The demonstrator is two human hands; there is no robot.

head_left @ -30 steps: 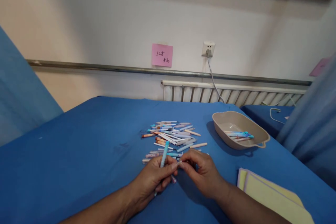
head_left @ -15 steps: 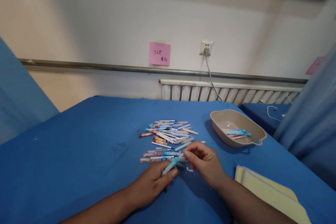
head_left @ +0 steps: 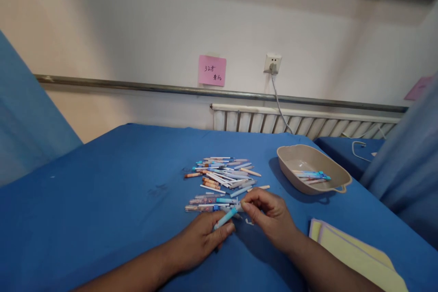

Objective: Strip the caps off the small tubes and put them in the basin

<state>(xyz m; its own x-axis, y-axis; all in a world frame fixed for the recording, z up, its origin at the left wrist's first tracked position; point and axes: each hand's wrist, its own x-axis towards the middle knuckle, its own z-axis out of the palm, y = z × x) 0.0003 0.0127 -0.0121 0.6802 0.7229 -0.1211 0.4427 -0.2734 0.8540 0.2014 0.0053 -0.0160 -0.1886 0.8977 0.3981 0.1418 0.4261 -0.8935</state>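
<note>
My left hand [head_left: 205, 238] is closed around a light blue pen barrel [head_left: 226, 219], which slants up to the right. At its upper end, my right hand [head_left: 270, 216] pinches a pale, partly see-through part of the pen between thumb and fingers. Whether that part is joined to the barrel or apart from it, I cannot tell. Just beyond both hands lies a loose pile of pen parts [head_left: 222, 175]: white refills, bluish barrels and brown-tipped pieces. A few small white bits [head_left: 249, 221] rest on the cloth under my right hand.
A beige basin [head_left: 290, 157] at the right holds several blue-capped pens [head_left: 313, 175]. Yellow cloths with purple edging [head_left: 356, 251] lie at the front right. Blue cloth [head_left: 112, 191] covers the table. Behind it are a radiator [head_left: 260, 121] and a plugged-in socket [head_left: 273, 63].
The view has shifted slightly, so everything sits a little further right. Both hands keep their grip on the pen, and the pale part at its end shows slightly more.
</note>
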